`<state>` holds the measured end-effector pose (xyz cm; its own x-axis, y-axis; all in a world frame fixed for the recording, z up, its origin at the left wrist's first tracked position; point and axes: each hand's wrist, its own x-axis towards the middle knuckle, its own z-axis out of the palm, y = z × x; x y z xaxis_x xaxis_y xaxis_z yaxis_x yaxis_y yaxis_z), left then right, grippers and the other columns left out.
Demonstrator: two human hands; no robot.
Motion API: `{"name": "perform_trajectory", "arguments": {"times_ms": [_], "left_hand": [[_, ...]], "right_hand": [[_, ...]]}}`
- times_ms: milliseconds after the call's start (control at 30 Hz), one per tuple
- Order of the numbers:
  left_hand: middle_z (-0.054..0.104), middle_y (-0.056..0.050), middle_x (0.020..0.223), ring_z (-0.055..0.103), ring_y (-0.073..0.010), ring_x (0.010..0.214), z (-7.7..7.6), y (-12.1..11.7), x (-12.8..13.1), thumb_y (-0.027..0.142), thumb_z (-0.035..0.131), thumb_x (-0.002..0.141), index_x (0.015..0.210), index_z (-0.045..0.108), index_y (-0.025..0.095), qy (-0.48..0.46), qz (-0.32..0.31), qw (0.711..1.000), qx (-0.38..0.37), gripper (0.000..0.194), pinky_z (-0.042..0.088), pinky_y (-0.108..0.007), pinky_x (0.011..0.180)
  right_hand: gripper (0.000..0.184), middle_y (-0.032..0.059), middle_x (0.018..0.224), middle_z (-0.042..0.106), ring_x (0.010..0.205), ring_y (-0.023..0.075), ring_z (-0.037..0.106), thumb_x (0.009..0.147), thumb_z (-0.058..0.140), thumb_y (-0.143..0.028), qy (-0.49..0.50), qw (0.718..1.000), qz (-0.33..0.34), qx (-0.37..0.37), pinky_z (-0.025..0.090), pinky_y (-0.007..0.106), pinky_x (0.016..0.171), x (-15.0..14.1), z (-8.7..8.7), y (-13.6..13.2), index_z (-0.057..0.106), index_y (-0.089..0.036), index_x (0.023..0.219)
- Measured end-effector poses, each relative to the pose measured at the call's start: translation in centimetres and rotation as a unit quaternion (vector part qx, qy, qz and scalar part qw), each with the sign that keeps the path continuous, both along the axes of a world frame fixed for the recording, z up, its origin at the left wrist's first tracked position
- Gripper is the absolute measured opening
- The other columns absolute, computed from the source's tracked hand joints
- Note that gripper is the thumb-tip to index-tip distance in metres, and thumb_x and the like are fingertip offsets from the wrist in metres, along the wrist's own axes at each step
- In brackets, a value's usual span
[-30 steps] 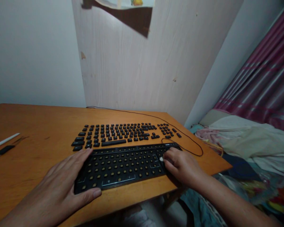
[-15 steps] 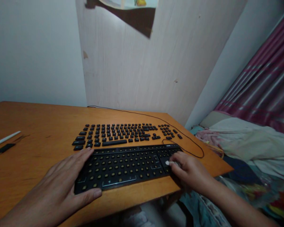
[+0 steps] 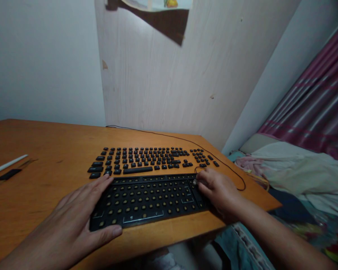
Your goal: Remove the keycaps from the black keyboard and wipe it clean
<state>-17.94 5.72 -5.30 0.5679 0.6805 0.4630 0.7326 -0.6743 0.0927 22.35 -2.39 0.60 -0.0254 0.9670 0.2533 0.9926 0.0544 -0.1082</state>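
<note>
A black keyboard (image 3: 157, 200) with its keycaps off lies near the table's front edge, rows of small pale key stems showing. My left hand (image 3: 76, 208) grips its left end, the thumb along the front edge and the fingers at the back corner. Over the number pad at the right end, my right hand (image 3: 218, 189) is closed in a pinch on a small white tip, which looks like a cotton swab (image 3: 195, 182); most of it is hidden by the fingers. Behind the keyboard, the loose black keycaps (image 3: 142, 156) are laid out in keyboard order.
A thin black cable (image 3: 169, 134) runs across the wooden table (image 3: 50, 142) and loops at the right. At far left lie a white stick-like thing (image 3: 8, 165) and a flat black piece (image 3: 9, 174). Bedding (image 3: 295, 159) is piled beyond the right edge.
My right hand has moved back and slightly left across the number pad, toward the keyboard's far edge, with the swab. My left hand keeps its hold. The view has shifted slightly.
</note>
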Motion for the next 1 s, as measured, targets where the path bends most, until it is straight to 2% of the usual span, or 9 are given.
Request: {"name": "perform_trajectory", "arguments": {"times_ms": [200, 367, 500, 633, 767, 1000], "left_hand": [[0.043, -0.007, 0.15, 0.049, -0.0367, 0.128, 0.0, -0.1, -0.1, 0.066, 0.064, 0.07, 0.152, 0.018, 0.031, -0.003, 0.0, 1.0, -0.002, 0.101, 0.042, -0.047, 0.103], [0.043, -0.006, 0.15, 0.048, -0.0363, 0.128, 0.0, -0.1, 0.0, 0.067, 0.064, 0.069, 0.152, 0.022, 0.032, -0.007, 0.006, 1.0, -0.016, 0.1, 0.04, -0.047, 0.105], [0.042, -0.006, 0.15, 0.048, -0.0365, 0.129, 0.0, -0.1, 0.0, 0.067, 0.065, 0.069, 0.151, 0.023, 0.032, -0.006, 0.01, 1.0, -0.028, 0.099, 0.039, -0.048, 0.106], [0.041, -0.006, 0.151, 0.045, -0.0373, 0.131, 0.2, -0.3, 0.1, 0.066, 0.063, 0.071, 0.151, 0.024, 0.031, -0.003, 0.016, 0.999, -0.047, 0.096, 0.038, -0.05, 0.106], [0.036, -0.01, 0.153, 0.039, -0.039, 0.135, 0.4, -0.6, 0.3, 0.064, 0.059, 0.077, 0.151, 0.022, 0.025, 0.015, 0.033, 0.997, -0.074, 0.091, 0.036, -0.055, 0.107], [0.037, -0.012, 0.153, 0.04, -0.0396, 0.134, 0.3, -0.6, 0.2, 0.065, 0.059, 0.077, 0.151, 0.021, 0.025, 0.019, 0.045, 0.996, -0.077, 0.093, 0.036, -0.056, 0.106]], "right_hand": [[0.009, 0.0021, 0.088, 0.054, 0.077, 0.015, 0.053, 0.084, 0.055, -0.014, -0.022, 0.996, 0.078, -0.042, 0.037, 0.025, 0.068, -0.4, 0.5, 0.4, 0.062, -0.021, 0.083], [0.012, 0.0025, 0.089, 0.058, 0.081, 0.0162, 0.056, 0.086, 0.053, -0.016, 0.071, 0.988, 0.113, -0.074, 0.042, 0.026, 0.074, 1.1, 0.6, 1.1, 0.063, -0.021, 0.09], [0.016, 0.0027, 0.088, 0.06, 0.082, 0.0165, 0.057, 0.081, 0.052, -0.01, 0.102, 0.98, 0.138, -0.097, 0.044, 0.027, 0.077, 1.6, 0.7, 1.7, 0.063, -0.019, 0.09], [0.017, 0.0028, 0.089, 0.06, 0.081, 0.0164, 0.056, 0.081, 0.052, -0.01, 0.087, 0.98, 0.146, -0.103, 0.044, 0.027, 0.077, 1.3, 0.9, 2.0, 0.063, -0.019, 0.09], [0.016, 0.0031, 0.089, 0.059, 0.08, 0.0163, 0.055, 0.081, 0.053, -0.01, 0.058, 0.982, 0.142, -0.112, 0.043, 0.027, 0.075, 1.3, 1.0, 2.0, 0.063, -0.019, 0.091], [0.015, 0.0023, 0.089, 0.06, 0.078, 0.0163, 0.056, 0.082, 0.055, -0.012, 0.026, 0.982, 0.124, -0.138, 0.043, 0.027, 0.074, 1.7, 1.7, 2.0, 0.062, -0.021, 0.092]]}}
